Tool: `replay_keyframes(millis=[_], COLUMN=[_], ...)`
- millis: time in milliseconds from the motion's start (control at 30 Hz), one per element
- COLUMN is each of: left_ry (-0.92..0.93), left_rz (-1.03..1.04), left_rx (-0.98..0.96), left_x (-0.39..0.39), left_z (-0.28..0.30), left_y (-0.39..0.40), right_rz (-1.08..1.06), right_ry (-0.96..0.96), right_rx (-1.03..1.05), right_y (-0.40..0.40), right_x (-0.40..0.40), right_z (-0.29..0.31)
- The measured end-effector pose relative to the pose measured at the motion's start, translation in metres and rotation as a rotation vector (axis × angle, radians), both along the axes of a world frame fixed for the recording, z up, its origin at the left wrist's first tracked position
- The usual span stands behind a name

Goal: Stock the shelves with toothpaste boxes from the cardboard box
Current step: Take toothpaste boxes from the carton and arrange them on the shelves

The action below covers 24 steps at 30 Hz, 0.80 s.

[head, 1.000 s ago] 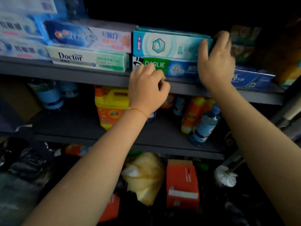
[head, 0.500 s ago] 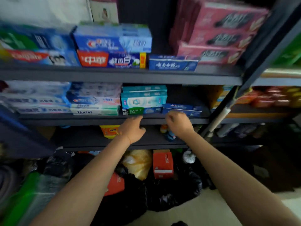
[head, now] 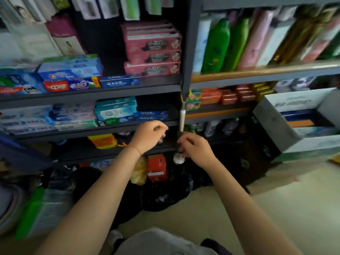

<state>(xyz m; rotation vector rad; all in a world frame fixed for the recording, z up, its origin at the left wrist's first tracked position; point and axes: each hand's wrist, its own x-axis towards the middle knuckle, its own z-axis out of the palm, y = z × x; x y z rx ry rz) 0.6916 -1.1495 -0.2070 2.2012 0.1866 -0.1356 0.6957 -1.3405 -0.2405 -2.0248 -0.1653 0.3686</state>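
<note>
Toothpaste boxes (head: 115, 112) lie flat on the shelf (head: 95, 129), long axes along its front edge, printed sides outward. Cardboard box (head: 272, 122) stands right of the shelf, top open. Both forearms extended just below the shelf. Left hand (head: 149, 137) and right hand (head: 195, 150) loosely curled, holding nothing.

dim, motion-blurred wide-angle view, edges warped, lower shelves shadowed.
</note>
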Motion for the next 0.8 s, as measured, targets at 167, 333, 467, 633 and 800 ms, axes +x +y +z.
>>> replay_keyframes(millis=[167, 333, 467, 633, 800], left_ry=[0.139, 0.297, 0.290, 0.205, 0.134], left_rz=[-0.041, -0.179, -0.217, -0.220, -0.179], left_rx=[-0.098, -0.118, -0.149, -0.261, -0.339], left_x=[-0.002, 0.021, 0.061, 0.134, 0.219], left_z=[-0.009, -0.024, -0.043, -0.068, -0.079], left_y=[-0.138, -0.245, -0.311, -0.385, -0.461], right_rz=[-0.102, -0.276, -0.322, -0.307, -0.348], right_ry=[0.069, 0.105, 0.101, 0.062, 0.103], right_rx=[0.029, 0.080, 0.059, 0.002, -0.125], right_y=[-0.140, -0.236, -0.291, -0.363, -0.436], right_x=[-0.007, 0.000, 0.026, 0.093, 0.166], right_z=[-0.008, -0.027, -0.038, -0.041, -0.039])
